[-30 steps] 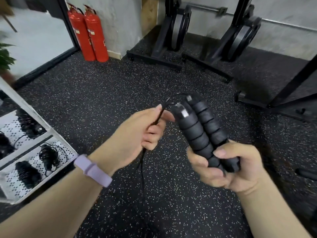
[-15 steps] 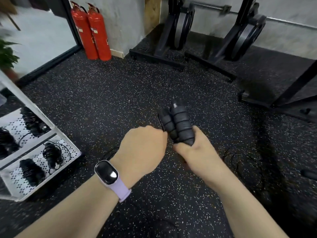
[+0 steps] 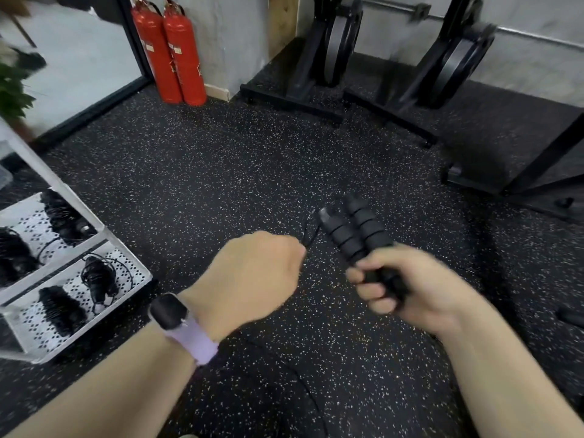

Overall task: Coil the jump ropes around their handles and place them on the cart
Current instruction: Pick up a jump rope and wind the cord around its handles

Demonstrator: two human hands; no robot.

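Two black ribbed foam jump-rope handles [image 3: 354, 235] stand side by side, tilted up and to the left. My right hand [image 3: 398, 286] grips their lower ends. My left hand [image 3: 252, 273], fist-like with its back to the camera, holds the thin black rope [image 3: 309, 235] just left of the handle tops. More rope trails down over the floor [image 3: 303, 384] between my arms. The white perforated cart [image 3: 126, 289] stands at the left, with coiled jump ropes [image 3: 98, 279] lying on its shelves.
Two red fire extinguishers [image 3: 170, 52] stand against the back wall. Black weight racks with plates [image 3: 335, 49] fill the back right, and a black frame [image 3: 505, 175] stands at the right. A plant [image 3: 12, 86] shows at the far left. Speckled rubber floor lies all around.
My left hand turned over, back now up, and came back out to the left of the handles with the rope. My right hand lowered and twisted the handles, now tilted left.
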